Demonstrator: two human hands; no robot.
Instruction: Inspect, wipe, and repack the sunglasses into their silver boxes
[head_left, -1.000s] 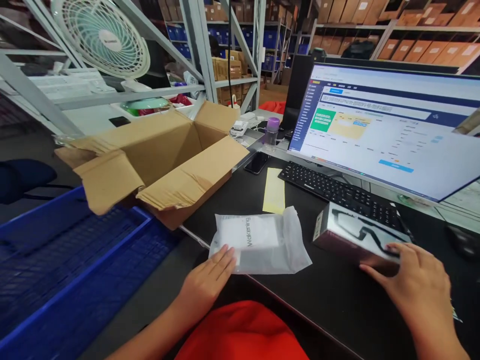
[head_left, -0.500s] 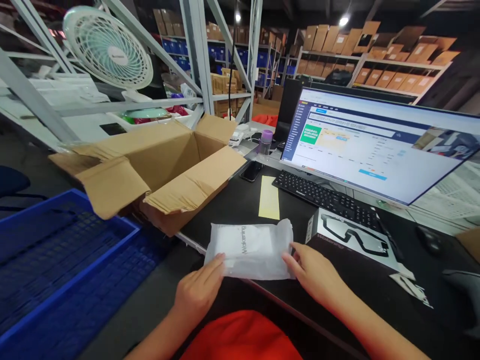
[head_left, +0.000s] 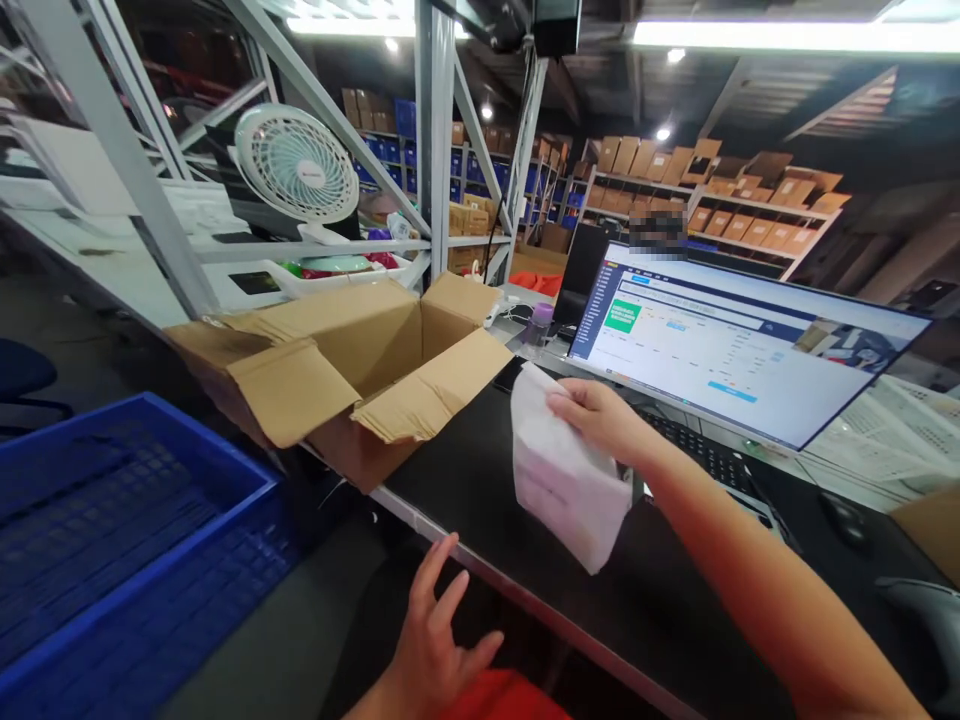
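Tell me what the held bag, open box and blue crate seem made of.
Held bag: probably plastic, frosted, from its cloudy look. Open box: matte brown cardboard, from its creased folds. Blue crate: likely molded plastic, faintly glossy, from its regular latticework.

Right hand (head_left: 600, 418) gripping white pouch (head_left: 564, 478) over black desk (head_left: 457, 470); left hand (head_left: 436, 640) apart, fingers spread.

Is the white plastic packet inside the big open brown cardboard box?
No, the right hand holds the white plastic packet outside the open brown cardboard box.
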